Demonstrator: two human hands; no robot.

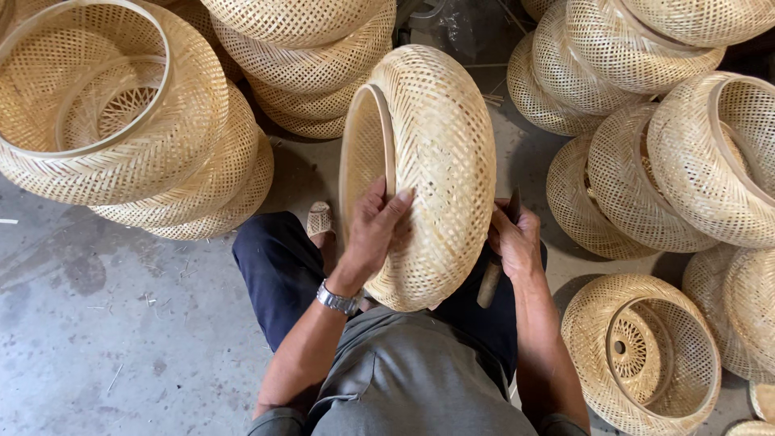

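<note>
Head view, looking straight down: the floor (105, 323) is bare grey concrete, stained and dusty, with thin splinters scattered across it. The person sits low, dark trousers and grey shirt at the bottom of the picture, one sandalled foot (320, 220) poking out just left of the work.

Front and centre, a round woven bamboo basket (440, 161) stands tilted on its edge over the lap, its open rim facing left. The left hand (375, 230) grips it at the lower rim, thumb on the inside, fingers curled over the weave, a metal wristwatch (337, 299) at the wrist. The right hand (514, 242) sits against the basket's right side, closed in a tight grip around a dark-handled tool (492, 278) that hangs down by the knee; its working end is hidden.

Now the edges: it is crowded. A leaning stack of baskets (161, 145) fills the upper left, another pile (307, 64) sits straight ahead, and more baskets (670, 161) crowd the right side down to one lying open-side-up (646, 355) by the right elbow. Open room is the lower left floor only.
</note>
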